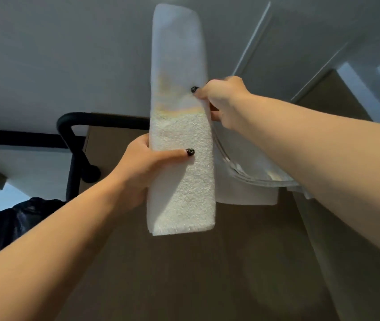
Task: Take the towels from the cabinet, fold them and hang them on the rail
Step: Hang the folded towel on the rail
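A folded white towel (180,112) stands as a long narrow strip in the middle of the view, raised toward the ceiling. My left hand (138,167) grips its left edge low down, thumb across the front. My right hand (221,98) pinches its right edge higher up. The black rail (96,119) runs behind the towel at left, bending down to a wall mount (90,173). To the right, another white towel (247,181) hangs behind my right forearm.
A brown wood-look wall (184,274) fills the lower half, below a grey ceiling (56,54). A black plastic bag (10,225) sits at lower left. A grey door frame (337,66) angles across the upper right.
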The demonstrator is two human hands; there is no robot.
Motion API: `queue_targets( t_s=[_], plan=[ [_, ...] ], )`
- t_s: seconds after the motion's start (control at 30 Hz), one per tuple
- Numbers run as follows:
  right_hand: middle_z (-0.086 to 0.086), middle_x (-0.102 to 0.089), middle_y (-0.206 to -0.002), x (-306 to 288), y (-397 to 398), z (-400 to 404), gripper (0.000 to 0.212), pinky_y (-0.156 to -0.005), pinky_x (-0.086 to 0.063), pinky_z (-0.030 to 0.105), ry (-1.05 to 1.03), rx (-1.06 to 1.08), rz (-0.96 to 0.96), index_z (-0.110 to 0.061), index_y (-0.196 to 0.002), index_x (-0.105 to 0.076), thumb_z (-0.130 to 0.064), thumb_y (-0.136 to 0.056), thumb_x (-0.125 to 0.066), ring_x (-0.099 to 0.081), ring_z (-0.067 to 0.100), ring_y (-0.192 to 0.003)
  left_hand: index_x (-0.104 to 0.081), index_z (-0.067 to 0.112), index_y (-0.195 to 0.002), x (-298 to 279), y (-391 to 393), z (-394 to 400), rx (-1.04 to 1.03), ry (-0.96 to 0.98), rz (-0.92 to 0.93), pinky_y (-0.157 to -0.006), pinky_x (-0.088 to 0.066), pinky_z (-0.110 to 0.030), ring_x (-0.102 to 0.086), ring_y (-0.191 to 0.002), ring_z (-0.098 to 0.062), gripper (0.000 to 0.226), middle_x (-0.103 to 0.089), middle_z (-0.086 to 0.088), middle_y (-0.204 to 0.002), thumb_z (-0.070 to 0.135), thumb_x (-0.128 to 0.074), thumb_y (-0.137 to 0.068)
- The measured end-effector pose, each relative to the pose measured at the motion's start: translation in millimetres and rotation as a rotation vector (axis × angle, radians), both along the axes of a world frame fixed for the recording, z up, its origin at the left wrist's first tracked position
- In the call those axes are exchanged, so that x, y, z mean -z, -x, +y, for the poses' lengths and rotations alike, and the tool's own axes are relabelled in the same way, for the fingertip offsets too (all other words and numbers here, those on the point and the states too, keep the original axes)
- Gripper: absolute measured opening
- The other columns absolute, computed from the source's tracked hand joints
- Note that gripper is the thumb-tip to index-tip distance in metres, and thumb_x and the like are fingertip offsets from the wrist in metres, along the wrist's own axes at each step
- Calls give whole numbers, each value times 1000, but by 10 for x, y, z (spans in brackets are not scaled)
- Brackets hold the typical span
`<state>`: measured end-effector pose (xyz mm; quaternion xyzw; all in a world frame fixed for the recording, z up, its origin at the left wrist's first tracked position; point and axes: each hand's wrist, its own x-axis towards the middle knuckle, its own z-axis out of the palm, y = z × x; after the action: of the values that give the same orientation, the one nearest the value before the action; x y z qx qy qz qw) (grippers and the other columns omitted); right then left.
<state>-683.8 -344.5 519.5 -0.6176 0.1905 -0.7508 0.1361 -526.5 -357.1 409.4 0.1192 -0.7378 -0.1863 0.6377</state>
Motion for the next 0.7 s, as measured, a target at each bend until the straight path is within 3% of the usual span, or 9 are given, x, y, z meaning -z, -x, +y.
queue_targets(
  t_s=[0.07, 0.2, 0.3, 0.33, 0.4, 0.5, 0.57, 0.63, 0.7],
  plan=[
    [14, -64, -111, -126, -99, -92, 67, -79, -59, 53, 10, 8, -11, -7, -137, -35, -6, -80, -71, -68, 32, -96, -65, 8, -114, -87, -79, -119, -50, 20, 18, -57, -55, -24, -73, -74, -15, 42, -76, -4, -95, 4, -79, -75],
    [12, -66, -103, -355, -217, -264, 31, -74, -61, 45, 53, 34, -59, -8, -101, -47, -4, -82, -71, -71, 26, -87, -64, 12, -114, -236, -188, -315, -154, 68, 56, -56, -55, -23, -73, -73, -14, 45, -75, -3, -97, 11, -84, -73],
    [13, -64, -118, -462, -240, -411, 17, -83, -59, 37, 26, 141, 11, -9, -90, -50, -7, -86, -66, -68, 27, -97, -62, 16, -110, -274, -167, -421, -188, 88, 44, -57, -57, -22, -73, -75, -13, 42, -74, -2, -97, 13, -84, -74],
    [11, -64, -115, -468, -243, -455, 12, -74, -59, 29, 19, 176, 12, -8, -95, -54, -7, -88, -63, -67, 25, -90, -61, 18, -109, -272, -144, -458, -204, 96, 38, -58, -58, -22, -73, -76, -12, 41, -73, -1, -97, 14, -84, -75],
    [6, -65, -106, -477, -230, -549, 25, -52, -48, 23, 22, 287, -40, -7, -107, -60, -9, -83, -66, -63, 21, -75, -59, 19, -111, -260, -87, -542, -215, 112, 31, -67, -61, -26, -72, -82, -14, 43, -72, 0, -100, 15, -84, -75],
    [5, -57, -129, -492, -283, -625, 43, -74, -43, 25, 123, 672, 99, -14, -126, -57, -11, -83, -60, -58, 24, -112, -59, 15, -116, -237, 2, -642, -174, 131, 59, -81, -61, -36, -72, -90, -18, 46, -72, -3, -102, 14, -82, -77],
    [6, -48, -138, -469, -373, -593, 42, -92, -45, 28, 207, 843, 252, -24, -124, -60, -7, -86, -51, -48, 26, -126, -59, 16, -113, -218, 49, -704, -202, 159, 73, -81, -60, -37, -71, -90, -17, 42, -71, -2, -100, 13, -81, -78],
    [5, -55, -135, -436, -451, -568, 39, -100, -45, 30, 245, 866, 382, -24, -112, -69, -3, -90, -44, -52, 26, -124, -57, 18, -111, -189, 80, -776, -244, 177, 87, -82, -60, -40, -69, -90, -17, 41, -69, -1, -100, 16, -81, -78],
    [7, -64, -119, -431, -520, -595, 30, -90, -48, 31, 196, 892, 576, -13, -105, -70, -11, -95, -41, -60, 27, -110, -58, 19, -112, -153, 91, -854, -270, 195, 116, -83, -59, -43, -69, -92, -18, 41, -69, 0, -101, 20, -81, -78]
  ],
)
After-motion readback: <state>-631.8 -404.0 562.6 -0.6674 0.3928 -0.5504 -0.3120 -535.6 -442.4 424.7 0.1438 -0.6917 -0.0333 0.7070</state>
